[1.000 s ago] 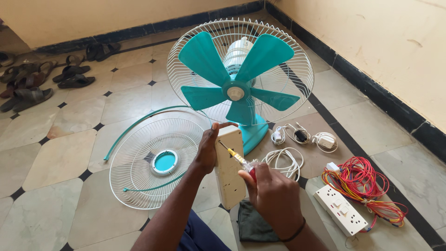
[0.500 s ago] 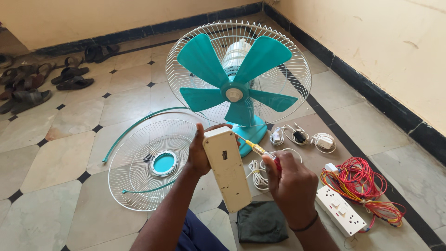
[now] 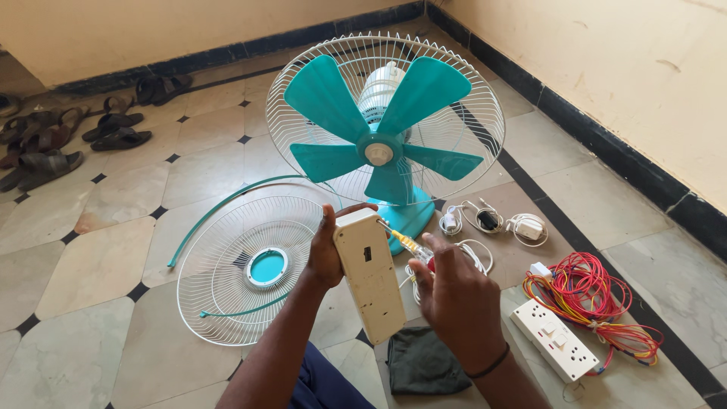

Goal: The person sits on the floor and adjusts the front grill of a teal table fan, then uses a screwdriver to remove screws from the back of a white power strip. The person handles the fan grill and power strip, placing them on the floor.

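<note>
My left hand grips the upper end of a long cream extension box, held tilted with its back side up. My right hand holds a screwdriver with a yellow shaft and red handle, its tip touching the box's upper right edge. Behind both hands stands a teal table fan with its front guard off and its blades bare.
The white front fan guard with a teal ring lies on the tiled floor at left. At right lie a white switch-and-socket board, a tangle of red and yellow wires, white cables and adapters. A dark cloth lies below my hands. Sandals sit far left.
The extension box has been lifted and turned in my left hand. My right hand has shifted right and brought the screwdriver tip to the box's upper edge.
</note>
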